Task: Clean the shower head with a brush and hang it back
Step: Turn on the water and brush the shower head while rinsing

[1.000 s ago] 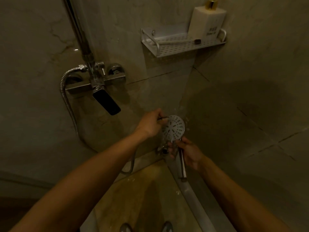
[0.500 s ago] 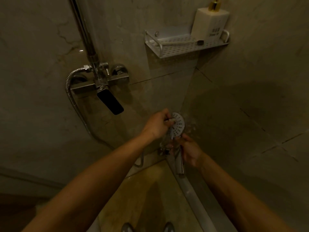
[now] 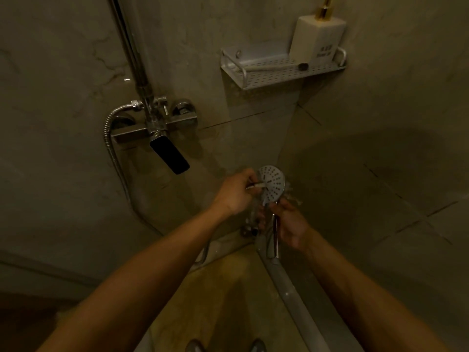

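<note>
- A dim shower corner with mottled grey-beige stone-look wall tiles (image 3: 380,174) and a yellowish wet floor (image 3: 215,301), seen from above.
- Nearest the camera, two bare forearms reach forward over the floor; the tips of two grey shoes (image 3: 195,346) show at the bottom edge.
- The right hand (image 3: 289,224) is closed around the chrome handle of the round chrome shower head (image 3: 272,184), holding it low in the corner with its perforated face turned up toward the camera.
- The left hand (image 3: 236,191) pinches a thin small brush (image 3: 256,185) between its fingertips, the brush tip touching the left part of the spray face.
- A ribbed metal hose (image 3: 107,138) curves down the wall from the chrome mixer tap with a black lever (image 3: 168,153).
- Farther up, a white perforated metal wall shelf (image 3: 266,77) carries a white square pump bottle with a gold top (image 3: 317,39) and a pale stick-like item lying flat.
</note>
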`<action>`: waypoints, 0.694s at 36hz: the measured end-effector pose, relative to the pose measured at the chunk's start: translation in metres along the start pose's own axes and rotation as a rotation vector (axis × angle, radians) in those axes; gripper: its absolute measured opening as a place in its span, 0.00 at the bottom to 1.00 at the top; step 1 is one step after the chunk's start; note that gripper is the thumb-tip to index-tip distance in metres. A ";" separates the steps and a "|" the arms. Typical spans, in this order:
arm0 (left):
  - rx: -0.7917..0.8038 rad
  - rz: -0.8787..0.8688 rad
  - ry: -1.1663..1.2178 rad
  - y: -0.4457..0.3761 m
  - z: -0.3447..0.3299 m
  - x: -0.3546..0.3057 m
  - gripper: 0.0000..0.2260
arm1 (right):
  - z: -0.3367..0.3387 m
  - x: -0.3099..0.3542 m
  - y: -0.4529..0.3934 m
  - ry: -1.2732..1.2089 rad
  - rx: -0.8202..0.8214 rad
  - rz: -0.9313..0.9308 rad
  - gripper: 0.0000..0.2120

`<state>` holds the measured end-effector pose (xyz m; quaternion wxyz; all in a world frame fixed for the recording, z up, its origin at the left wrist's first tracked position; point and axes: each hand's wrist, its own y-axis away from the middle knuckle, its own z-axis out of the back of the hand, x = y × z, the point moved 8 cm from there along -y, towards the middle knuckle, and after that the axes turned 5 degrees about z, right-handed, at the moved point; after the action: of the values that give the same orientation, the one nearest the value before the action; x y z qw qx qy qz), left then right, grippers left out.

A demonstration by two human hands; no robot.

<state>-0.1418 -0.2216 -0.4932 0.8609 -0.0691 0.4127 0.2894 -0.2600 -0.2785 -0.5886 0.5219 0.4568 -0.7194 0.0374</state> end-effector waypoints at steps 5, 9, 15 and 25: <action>-0.155 0.127 -0.049 -0.005 0.023 0.023 0.05 | 0.001 0.002 0.000 0.012 0.000 -0.004 0.10; -0.082 0.117 -0.102 -0.001 0.022 0.030 0.07 | 0.002 0.004 0.000 0.010 -0.018 -0.011 0.09; -0.034 0.042 -0.040 0.002 0.010 0.008 0.05 | -0.006 0.003 -0.001 0.005 -0.004 0.025 0.12; -0.105 0.149 -0.097 0.003 0.027 0.035 0.09 | 0.000 0.008 0.002 0.015 -0.011 0.013 0.10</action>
<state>-0.1083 -0.1944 -0.5015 0.8512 -0.0691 0.3585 0.3771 -0.2615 -0.2824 -0.5818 0.5298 0.4490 -0.7184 0.0402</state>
